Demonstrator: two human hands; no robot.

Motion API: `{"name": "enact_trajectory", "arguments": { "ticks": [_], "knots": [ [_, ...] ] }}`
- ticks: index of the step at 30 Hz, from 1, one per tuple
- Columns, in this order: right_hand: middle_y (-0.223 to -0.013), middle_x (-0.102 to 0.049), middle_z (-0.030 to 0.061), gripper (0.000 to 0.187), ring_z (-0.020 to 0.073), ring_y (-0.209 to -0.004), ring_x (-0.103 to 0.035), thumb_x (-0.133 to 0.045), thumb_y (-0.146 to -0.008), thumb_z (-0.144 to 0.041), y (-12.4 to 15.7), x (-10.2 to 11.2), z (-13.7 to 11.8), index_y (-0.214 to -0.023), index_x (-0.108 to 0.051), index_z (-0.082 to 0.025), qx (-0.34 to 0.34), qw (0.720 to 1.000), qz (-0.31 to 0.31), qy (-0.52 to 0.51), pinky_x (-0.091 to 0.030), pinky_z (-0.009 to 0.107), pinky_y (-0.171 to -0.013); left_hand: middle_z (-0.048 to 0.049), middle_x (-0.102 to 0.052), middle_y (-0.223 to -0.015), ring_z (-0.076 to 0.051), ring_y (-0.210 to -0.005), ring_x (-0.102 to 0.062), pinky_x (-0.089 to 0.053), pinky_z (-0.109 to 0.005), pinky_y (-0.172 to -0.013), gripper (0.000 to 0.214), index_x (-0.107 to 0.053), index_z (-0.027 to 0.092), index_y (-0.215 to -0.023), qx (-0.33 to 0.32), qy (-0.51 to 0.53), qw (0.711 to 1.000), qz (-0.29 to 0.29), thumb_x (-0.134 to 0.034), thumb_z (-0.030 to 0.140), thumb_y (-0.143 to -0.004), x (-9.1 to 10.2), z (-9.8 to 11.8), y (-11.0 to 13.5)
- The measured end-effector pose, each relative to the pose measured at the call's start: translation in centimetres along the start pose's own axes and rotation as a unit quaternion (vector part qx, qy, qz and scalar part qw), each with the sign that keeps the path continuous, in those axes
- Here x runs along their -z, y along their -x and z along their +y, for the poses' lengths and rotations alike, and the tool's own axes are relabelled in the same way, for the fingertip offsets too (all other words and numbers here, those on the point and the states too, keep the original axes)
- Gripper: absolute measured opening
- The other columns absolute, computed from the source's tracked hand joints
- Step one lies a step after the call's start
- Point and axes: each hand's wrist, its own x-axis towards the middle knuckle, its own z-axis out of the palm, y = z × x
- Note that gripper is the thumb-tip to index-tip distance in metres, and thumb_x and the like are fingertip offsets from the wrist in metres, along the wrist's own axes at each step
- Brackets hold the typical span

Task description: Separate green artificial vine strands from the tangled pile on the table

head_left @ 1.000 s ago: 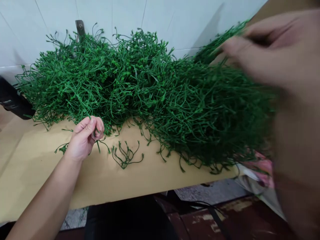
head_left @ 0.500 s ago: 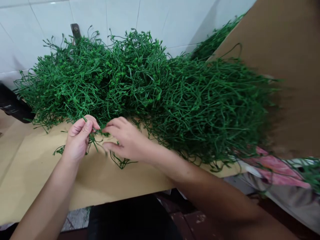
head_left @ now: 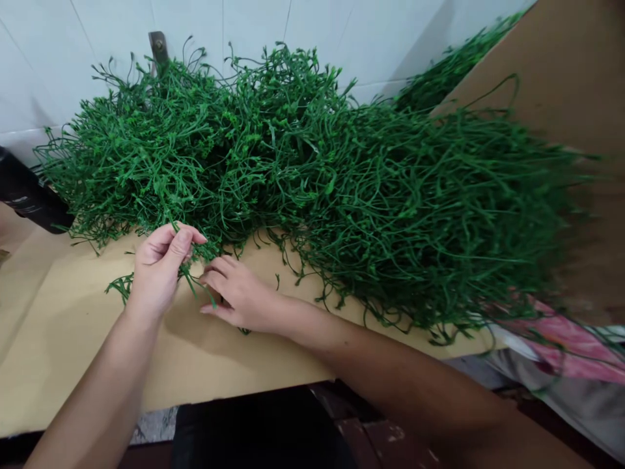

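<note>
A pale tiled wall is backing the scene at 12 o'clock, and a tan work surface is running along its foot, carrying a wide heap of green stems from 10 o'clock round to 3. A black bottle-like object is leaning in at 9 o'clock, and a brown panel is standing at 2. Just below 9 o'clock, the left hand is pinching a thin sprig between thumb and forefinger, its lower ends hanging towards 5 o'clock. At 8 o'clock, the right hand is curving half open just beside those ends, leaving a gap between thumb and fingertips; whether it is touching any stem, I cannot tell. Outside the left wrist, a loose tuft is lying on the surface. The sprig is looking very light, springy and plastic-like, bending easily and probably not breaking under a gentle squeeze. Its forked tips are likely to be snagging on neighbours, so the smooth bare stem is offering the better hold, calling for a fine fingertip pinch rather than a fistful.
</note>
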Motion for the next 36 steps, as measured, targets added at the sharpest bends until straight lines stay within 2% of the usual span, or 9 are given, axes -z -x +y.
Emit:
{"name": "enact_trajectory", "arguments": {
  "ticks": [5, 8, 11, 15, 18, 24, 27, 32, 36],
  "knots": [
    [-0.11, -0.049, 0.0149, 0.044, 0.0194, -0.099, -0.048, -0.058, -0.078, -0.038, -0.5, -0.3, -0.4, -0.111, -0.048, -0.01, -0.01, 0.977, 0.118, -0.176, -0.047, 0.034, -0.082, -0.0039, -0.056, -0.087, -0.013, -0.083, -0.055, -0.046, -0.021, -0.061, 0.025, -0.068, 0.02, -0.073, -0.001, -0.007, 0.999, -0.052, -0.058, 0.042, -0.08, -1.3, 0.1, 0.5],
    [-0.091, -0.052, 0.0082, 0.023, 0.0133, -0.078, -0.049, -0.05, -0.08, -0.027, -0.6, -0.4, -0.2, -0.098, -0.049, -0.014, -0.015, 0.951, 0.166, -0.26, -0.046, 0.026, -0.063, -0.0066, -0.055, -0.097, -0.018, -0.101, -0.053, -0.049, -0.028, -0.079, 0.028, -0.07, 0.02, -0.082, -0.01, -0.048, 0.993, -0.109, -0.055, 0.044, -0.081, -2.1, 0.4, 1.0],
    [-0.073, -0.046, 0.0009, 0.012, 0.0084, -0.063, -0.042, -0.049, -0.08, -0.028, -0.5, 0.2, -0.2, -0.081, -0.048, -0.016, -0.021, 0.926, 0.188, -0.327, -0.04, 0.022, -0.057, -0.0078, -0.055, -0.103, -0.02, -0.106, -0.051, -0.047, -0.033, -0.09, 0.03, -0.069, 0.021, -0.094, -0.063, -0.084, 0.984, -0.145, -0.053, 0.044, -0.083, -2.4, 0.9, 1.3],
    [-0.067, -0.043, -0.0027, 0.028, 0.0054, -0.061, -0.042, -0.059, -0.078, -0.041, -0.3, 2.0, -0.4, -0.076, -0.047, -0.016, -0.058, 0.871, 0.2, -0.445, -0.041, 0.02, -0.057, -0.0063, -0.056, -0.105, -0.018, -0.103, -0.053, -0.045, -0.034, -0.091, 0.025, -0.065, 0.023, -0.105, -0.158, -0.184, 0.966, -0.087, -0.055, 0.033, -0.084, -1.7, 1.7, 1.3],
    [-0.068, -0.05, -0.003, 0.033, 0.0053, -0.062, -0.051, -0.065, -0.073, -0.046, -0.3, 3.2, -0.1, -0.078, -0.051, -0.016, -0.109, 0.815, 0.228, -0.521, -0.046, 0.02, -0.06, -0.0045, -0.057, -0.104, -0.019, -0.102, -0.053, -0.043, -0.036, -0.094, 0.024, -0.065, 0.024, -0.104, -0.185, -0.295, 0.936, -0.05, -0.058, 0.029, -0.081, -1.0, 2.2, 1.0],
    [-0.074, -0.061, -0.0039, 0.028, 0.0038, -0.063, -0.056, -0.071, -0.068, -0.039, 0.0, 4.3, 1.3, -0.076, -0.054, -0.019, -0.145, 0.701, 0.323, -0.619, -0.048, 0.017, -0.059, -0.0055, -0.058, -0.104, -0.019, -0.102, -0.055, -0.044, -0.036, -0.093, 0.028, -0.064, 0.02, -0.104, -0.148, -0.348, 0.922, -0.085, -0.06, 0.033, -0.08, -0.5, 1.6, 0.6],
    [-0.074, -0.061, -0.0039, 0.024, 0.004, -0.065, -0.057, -0.072, -0.069, -0.035, 0.1, 4.6, 1.5, -0.076, -0.056, -0.019, -0.133, 0.679, 0.335, -0.64, -0.048, 0.017, -0.06, -0.0057, -0.06, -0.101, -0.018, -0.098, -0.057, -0.046, -0.034, -0.09, 0.029, -0.064, 0.019, -0.104, -0.121, -0.329, 0.93, -0.11, -0.059, 0.034, -0.08, -0.6, 1.1, 0.6],
    [-0.077, -0.062, -0.0041, 0.025, 0.0047, -0.067, -0.057, -0.074, -0.065, -0.033, 0.2, 4.9, 1.5, -0.077, -0.056, -0.019, -0.122, 0.654, 0.326, -0.671, -0.048, 0.018, -0.062, -0.0064, -0.062, -0.102, -0.017, -0.095, -0.059, -0.048, -0.033, -0.089, 0.034, -0.063, 0.018, -0.105, -0.039, -0.239, 0.965, -0.103, -0.061, 0.038, -0.078, -1.1, 0.5, 0.4],
    [-0.073, -0.06, -0.0047, 0.025, 0.0042, -0.067, -0.056, -0.073, -0.067, -0.033, 0.2, 4.9, 1.7, -0.077, -0.054, -0.019, -0.131, 0.649, 0.323, -0.676, -0.048, 0.018, -0.063, -0.0072, -0.064, -0.103, -0.018, -0.095, -0.06, -0.048, -0.034, -0.089, 0.04, -0.064, 0.018, -0.105, 0.029, -0.163, 0.978, -0.124, -0.064, 0.043, -0.074, -1.2, 0.5, 0.3]
  ]
}}
